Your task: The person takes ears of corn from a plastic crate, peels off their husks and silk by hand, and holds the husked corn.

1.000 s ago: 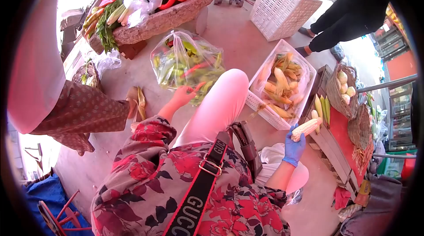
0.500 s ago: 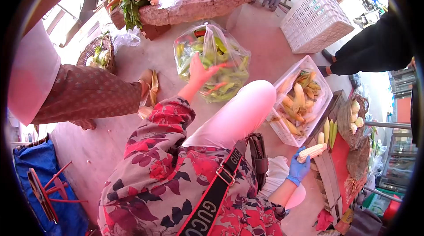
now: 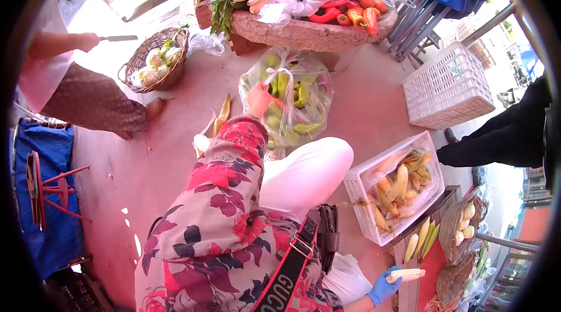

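Observation:
My bare left hand (image 3: pixel 258 100) is at the near left side of a clear plastic bag (image 3: pixel 318 87) of green peppers (image 3: pixel 301 94). Its fingers appear closed on the plastic by the bag's tied top, though the fingertips are partly hidden. The bag stands on the floor in front of my knee. In a blue glove, my right hand (image 3: pixel 383 288) is shut round one end of a husked, pale corn cob (image 3: pixel 409 275). That cob points right, over the edge of a low stand with a red top (image 3: pixel 429 277).
A white crate (image 3: pixel 365 207) holds corn cobs and husks. Behind stands a stone trough (image 3: pixel 292 33) of vegetables; a wicker basket (image 3: pixel 166 72) is at left. On the left, a person holds a knife (image 3: pixel 118 38). Another person's dark-trousered legs (image 3: pixel 497 137) are at right, near an upturned white crate (image 3: pixel 447 87).
My view has shifted. My left hand has gone from spread fingers over the bag to closed at its tied top. The cob stays in my right hand. The person at left has moved back.

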Demonstrator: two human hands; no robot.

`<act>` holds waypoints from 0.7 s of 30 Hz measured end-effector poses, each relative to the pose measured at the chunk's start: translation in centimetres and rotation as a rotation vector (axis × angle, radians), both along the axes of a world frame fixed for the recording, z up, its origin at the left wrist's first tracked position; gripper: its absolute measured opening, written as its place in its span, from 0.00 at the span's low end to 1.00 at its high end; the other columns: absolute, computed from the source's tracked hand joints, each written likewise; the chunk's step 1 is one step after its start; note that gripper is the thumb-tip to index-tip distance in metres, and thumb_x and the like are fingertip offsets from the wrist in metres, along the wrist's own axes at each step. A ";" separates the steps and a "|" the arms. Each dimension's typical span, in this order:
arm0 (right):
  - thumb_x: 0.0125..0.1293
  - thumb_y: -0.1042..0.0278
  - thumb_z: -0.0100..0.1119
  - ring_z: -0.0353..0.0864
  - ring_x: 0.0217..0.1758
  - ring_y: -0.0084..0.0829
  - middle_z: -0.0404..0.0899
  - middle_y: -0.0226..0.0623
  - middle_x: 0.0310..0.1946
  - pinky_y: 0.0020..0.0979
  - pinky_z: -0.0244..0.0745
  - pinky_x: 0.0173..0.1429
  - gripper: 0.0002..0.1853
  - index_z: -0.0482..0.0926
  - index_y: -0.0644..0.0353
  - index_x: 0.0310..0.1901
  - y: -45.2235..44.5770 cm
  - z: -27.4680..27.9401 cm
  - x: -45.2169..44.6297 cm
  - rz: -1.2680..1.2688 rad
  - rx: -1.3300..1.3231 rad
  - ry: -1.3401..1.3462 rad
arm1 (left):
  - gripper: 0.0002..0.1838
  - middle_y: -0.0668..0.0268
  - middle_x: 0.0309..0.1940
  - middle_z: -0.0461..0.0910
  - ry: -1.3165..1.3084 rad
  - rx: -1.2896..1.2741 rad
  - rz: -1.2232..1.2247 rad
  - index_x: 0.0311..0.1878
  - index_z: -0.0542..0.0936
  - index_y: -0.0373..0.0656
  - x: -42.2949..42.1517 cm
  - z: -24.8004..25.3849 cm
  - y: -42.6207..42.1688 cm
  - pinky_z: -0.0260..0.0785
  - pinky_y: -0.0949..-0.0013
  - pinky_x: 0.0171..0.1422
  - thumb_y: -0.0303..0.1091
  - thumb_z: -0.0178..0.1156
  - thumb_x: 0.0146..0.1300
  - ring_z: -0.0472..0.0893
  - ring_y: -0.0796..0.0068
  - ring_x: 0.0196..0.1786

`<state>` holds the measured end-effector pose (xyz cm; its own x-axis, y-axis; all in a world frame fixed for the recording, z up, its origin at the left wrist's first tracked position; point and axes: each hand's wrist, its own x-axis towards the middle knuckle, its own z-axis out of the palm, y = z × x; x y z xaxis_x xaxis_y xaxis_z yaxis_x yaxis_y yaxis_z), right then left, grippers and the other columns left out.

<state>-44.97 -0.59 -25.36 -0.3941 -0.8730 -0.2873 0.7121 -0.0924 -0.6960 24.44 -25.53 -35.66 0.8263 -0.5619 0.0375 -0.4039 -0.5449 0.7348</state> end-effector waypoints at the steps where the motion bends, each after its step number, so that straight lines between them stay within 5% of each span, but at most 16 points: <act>1: 0.64 0.65 0.49 0.69 0.54 0.38 0.65 0.46 0.57 0.31 0.69 0.53 0.27 0.56 0.67 0.62 0.3 0.0 -0.3 0.007 0.019 0.026 | 0.13 0.56 0.34 0.80 -0.063 0.061 0.030 0.38 0.78 0.47 1.9 0.7 0.9 0.67 0.55 0.45 0.44 0.51 0.57 0.78 0.54 0.41; 6: 0.64 0.65 0.50 0.69 0.55 0.38 0.66 0.45 0.57 0.30 0.68 0.53 0.28 0.56 0.65 0.62 -0.1 0.2 0.0 0.032 -0.035 0.035 | 0.17 0.55 0.33 0.79 -0.225 0.151 -0.045 0.42 0.77 0.44 3.1 5.2 3.1 0.67 0.55 0.49 0.44 0.55 0.53 0.77 0.52 0.41; 11: 0.61 0.67 0.52 0.67 0.56 0.34 0.65 0.42 0.56 0.27 0.69 0.47 0.27 0.58 0.61 0.62 -0.3 1.0 1.5 0.038 -0.067 -0.016 | 0.22 0.53 0.51 0.69 -0.112 -0.017 -0.047 0.46 0.75 0.42 -0.6 -0.1 6.8 0.61 0.56 0.60 0.39 0.60 0.46 0.66 0.51 0.56; 15: 0.61 0.66 0.53 0.69 0.54 0.35 0.67 0.42 0.54 0.28 0.69 0.48 0.28 0.58 0.62 0.62 0.0 0.2 1.8 0.043 -0.126 -0.001 | 0.17 0.52 0.50 0.69 0.034 0.211 -0.266 0.42 0.78 0.43 -3.8 -3.5 15.9 0.62 0.56 0.58 0.36 0.60 0.46 0.67 0.51 0.54; 17: 0.61 0.66 0.53 0.71 0.52 0.36 0.69 0.43 0.52 0.28 0.69 0.48 0.29 0.57 0.63 0.62 -0.3 -0.1 1.7 0.047 -0.126 0.008 | 0.13 0.52 0.49 0.70 0.047 0.265 -0.386 0.38 0.79 0.44 -3.5 -9.0 18.5 0.63 0.55 0.57 0.35 0.58 0.49 0.68 0.50 0.53; 21: 0.61 0.66 0.52 0.72 0.51 0.36 0.70 0.43 0.52 0.28 0.69 0.47 0.28 0.58 0.63 0.61 -0.3 0.0 2.0 0.042 -0.113 0.020 | 0.12 0.52 0.45 0.73 0.051 0.368 -0.505 0.37 0.80 0.44 -3.8 -8.9 21.1 0.65 0.55 0.56 0.35 0.55 0.51 0.70 0.49 0.51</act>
